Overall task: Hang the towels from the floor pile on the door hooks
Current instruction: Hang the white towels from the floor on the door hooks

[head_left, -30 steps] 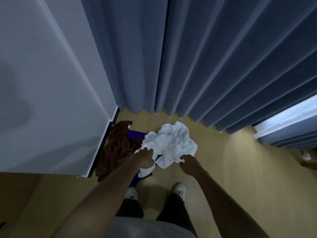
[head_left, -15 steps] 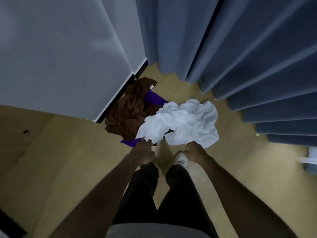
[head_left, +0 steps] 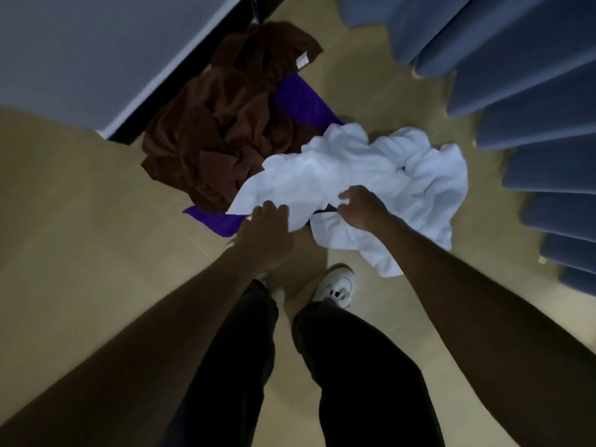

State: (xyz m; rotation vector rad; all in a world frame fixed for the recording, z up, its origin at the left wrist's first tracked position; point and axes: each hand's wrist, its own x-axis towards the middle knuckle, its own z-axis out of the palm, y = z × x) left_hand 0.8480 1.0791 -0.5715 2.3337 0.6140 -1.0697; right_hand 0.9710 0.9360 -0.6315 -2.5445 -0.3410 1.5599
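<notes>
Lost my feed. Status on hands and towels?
Left hand and right hand both gripping white towel. Brown towel, purple towel on floor. No obstruction.

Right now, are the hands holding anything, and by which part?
Both grip the white towel at its near edge: the left hand at the near-left corner, the right hand at the middle.

Both hands, left hand [head_left: 264, 233] and right hand [head_left: 362, 209], on crumpled white towel [head_left: 361, 175] beside brown towel [head_left: 222, 137], purple towel [head_left: 303, 103].

Dim room, soft motion blur throughout; wide-angle bending at edges; white towel [head_left: 354, 175] brightest, arms in shadow.
</notes>
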